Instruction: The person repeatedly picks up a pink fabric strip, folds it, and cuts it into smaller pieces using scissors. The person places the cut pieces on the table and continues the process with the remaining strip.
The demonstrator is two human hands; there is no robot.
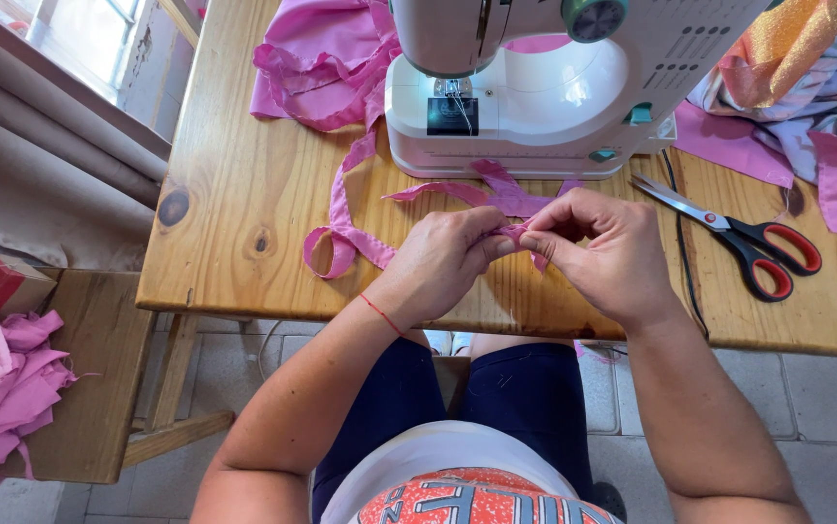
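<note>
A: Start nearest you. What do your 2 hands hold?

B: Your left hand [443, 260] and right hand [601, 245] meet over the near edge of the table [234, 223], fingertips pinched shut on the same spot of a pink fabric strip [346, 218]. Neither is spread wide; both are closed narrow on the cloth, thumbs and forefingers almost touching each other.

A: Which way does the strip run from there?

B: Its long axis leaves the pinch to your left and away from you. It loops once on the wood just beside your left wrist, then climbs toward the pink fabric pile [317, 58] at the far left. A shorter ruffled piece lies just beyond your knuckles, between your hands and the machine.

A: So which hand is nearer the free length?

B: Your left. The loop lies on its side; your right has only the short end under its fingers.

A: And farther out?

B: The red-handled scissors [739, 238] lie near your right hand, to its right, blades pointing toward the sewing machine [535, 97]. That white machine stands straight ahead, past the strip. Patterned and orange cloth [806, 68] is heaped at the far right. Off the table, low on your left, more pink scraps [1, 388] rest on a wooden stool.
</note>
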